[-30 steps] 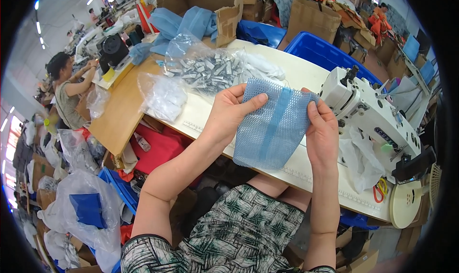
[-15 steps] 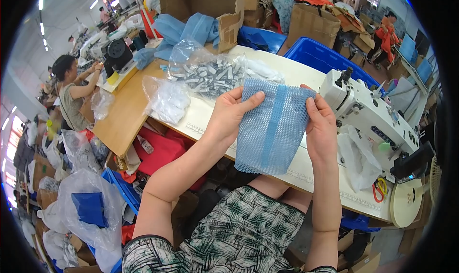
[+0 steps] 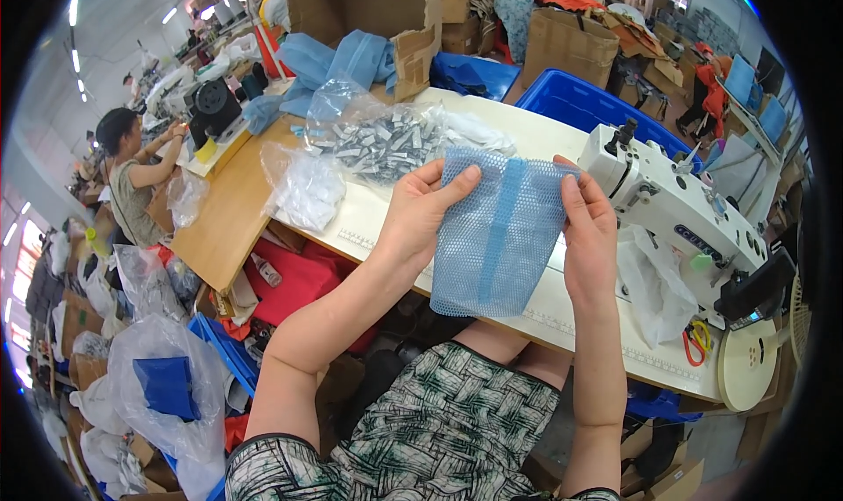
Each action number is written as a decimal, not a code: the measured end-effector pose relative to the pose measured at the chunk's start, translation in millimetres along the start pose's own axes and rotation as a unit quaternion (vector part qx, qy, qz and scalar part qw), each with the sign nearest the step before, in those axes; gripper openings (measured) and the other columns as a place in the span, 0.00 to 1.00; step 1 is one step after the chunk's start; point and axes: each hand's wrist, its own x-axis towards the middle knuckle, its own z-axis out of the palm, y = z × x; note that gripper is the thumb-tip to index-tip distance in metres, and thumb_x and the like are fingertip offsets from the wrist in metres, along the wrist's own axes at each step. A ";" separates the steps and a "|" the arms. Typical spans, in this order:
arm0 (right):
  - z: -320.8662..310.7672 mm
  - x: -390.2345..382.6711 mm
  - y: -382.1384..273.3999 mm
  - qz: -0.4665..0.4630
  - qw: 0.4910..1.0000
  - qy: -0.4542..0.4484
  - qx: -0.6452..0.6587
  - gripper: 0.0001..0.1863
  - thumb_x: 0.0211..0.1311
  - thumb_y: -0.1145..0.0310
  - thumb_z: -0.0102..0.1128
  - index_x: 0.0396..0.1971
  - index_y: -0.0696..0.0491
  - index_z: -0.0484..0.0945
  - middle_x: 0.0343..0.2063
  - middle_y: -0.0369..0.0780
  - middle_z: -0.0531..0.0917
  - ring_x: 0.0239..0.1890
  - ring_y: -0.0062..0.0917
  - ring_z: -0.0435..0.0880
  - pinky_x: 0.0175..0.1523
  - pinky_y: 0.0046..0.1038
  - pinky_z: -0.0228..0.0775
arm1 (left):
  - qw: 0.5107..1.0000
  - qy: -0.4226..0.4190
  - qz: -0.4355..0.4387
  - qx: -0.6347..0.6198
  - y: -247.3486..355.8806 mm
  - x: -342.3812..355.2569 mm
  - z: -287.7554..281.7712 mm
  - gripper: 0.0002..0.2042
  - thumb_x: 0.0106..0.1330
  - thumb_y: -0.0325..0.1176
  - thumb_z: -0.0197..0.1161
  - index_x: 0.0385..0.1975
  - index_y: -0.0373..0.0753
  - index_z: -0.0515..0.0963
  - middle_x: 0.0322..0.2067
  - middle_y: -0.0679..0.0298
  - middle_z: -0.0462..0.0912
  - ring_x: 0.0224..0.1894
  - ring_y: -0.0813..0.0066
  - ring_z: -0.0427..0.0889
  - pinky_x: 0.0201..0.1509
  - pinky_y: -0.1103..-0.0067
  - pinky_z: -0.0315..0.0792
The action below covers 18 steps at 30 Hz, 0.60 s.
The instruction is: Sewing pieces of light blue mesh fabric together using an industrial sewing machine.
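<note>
A light blue mesh pouch [image 3: 465, 246] with a darker blue strip down its middle hangs upright above the table's front edge. My left hand [image 3: 423, 204] pinches its upper left corner, thumb in front and fingers behind. At the upper right corner, my right hand [image 3: 590, 224] grips it the same way. The mesh is stretched fairly flat between both hands. Behind it on the white table lies a clear plastic bag of small grey-and-white tags [image 3: 386, 145]. To the right of my right hand stands a white sewing machine [image 3: 676, 198].
Red-and-yellow scissors [image 3: 695, 345] and a crumpled white plastic bag [image 3: 650, 281] lie near the sewing machine. A blue crate [image 3: 606, 106] stands behind the table. Blue mesh fabric [image 3: 338, 66] is heaped at the back left by a cardboard box [image 3: 364, 9]. Another person [image 3: 132, 176] sits at a machine on the left.
My hands keep the same grip on the mesh pouch, which has barely moved. The surroundings have shifted slightly in the picture.
</note>
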 end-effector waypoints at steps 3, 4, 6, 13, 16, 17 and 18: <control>-2.0 -0.2 0.5 -0.027 0.999 0.013 -0.024 0.16 0.74 0.67 0.63 0.55 0.59 0.80 0.45 0.37 0.87 0.46 0.16 0.83 0.55 0.20 0.72 | 1.000 0.003 0.006 0.006 0.3 -0.9 1.9 0.11 0.70 0.30 0.70 0.48 0.32 0.82 0.42 0.62 0.89 0.42 0.78 0.87 0.48 0.81 0.82; -3.5 -0.2 1.3 -0.041 0.998 0.013 -0.043 0.14 0.72 0.67 0.66 0.51 0.59 0.81 0.43 0.37 0.88 0.43 0.16 0.83 0.53 0.19 0.72 | 1.000 0.003 0.011 0.008 0.3 -1.3 2.3 0.11 0.70 0.31 0.70 0.47 0.32 0.83 0.42 0.62 0.89 0.42 0.78 0.87 0.48 0.82 0.82; -7.1 0.2 2.6 -0.040 0.998 0.017 -0.039 0.13 0.72 0.68 0.67 0.49 0.59 0.82 0.41 0.36 0.88 0.42 0.16 0.83 0.51 0.18 0.73 | 1.000 -0.002 0.011 0.001 0.7 -3.3 2.9 0.11 0.70 0.32 0.70 0.47 0.33 0.83 0.42 0.62 0.89 0.41 0.79 0.87 0.48 0.82 0.81; -10.0 0.5 6.0 -0.043 0.999 0.016 -0.022 0.09 0.73 0.69 0.65 0.45 0.59 0.84 0.37 0.35 0.89 0.39 0.14 0.83 0.48 0.17 0.72 | 1.000 -0.014 0.014 -0.011 0.6 -1.4 -3.1 0.09 0.71 0.33 0.69 0.44 0.35 0.84 0.39 0.64 0.89 0.39 0.82 0.86 0.46 0.84 0.80; -9.0 0.1 7.5 -0.040 0.999 0.016 -0.004 0.09 0.73 0.70 0.64 0.45 0.59 0.85 0.37 0.35 0.89 0.38 0.13 0.83 0.48 0.17 0.72 | 0.999 0.008 0.032 -0.012 -1.9 -0.8 -5.8 0.08 0.72 0.33 0.69 0.43 0.36 0.85 0.39 0.65 0.89 0.38 0.82 0.86 0.44 0.84 0.80; -8.7 -0.1 7.9 -0.042 0.999 0.018 -0.004 0.09 0.73 0.70 0.64 0.45 0.59 0.85 0.37 0.35 0.89 0.38 0.13 0.83 0.48 0.17 0.72 | 0.999 0.006 0.032 -0.012 -2.7 -0.1 -7.8 0.08 0.72 0.33 0.69 0.43 0.36 0.85 0.39 0.65 0.89 0.38 0.82 0.86 0.44 0.84 0.80; -9.1 -0.3 8.0 -0.045 0.999 0.018 -0.012 0.09 0.73 0.69 0.64 0.44 0.59 0.85 0.37 0.34 0.89 0.38 0.13 0.83 0.49 0.17 0.72 | 0.999 0.006 0.032 -0.023 -3.7 0.8 -10.0 0.07 0.72 0.33 0.69 0.42 0.36 0.85 0.38 0.65 0.89 0.38 0.82 0.86 0.44 0.84 0.79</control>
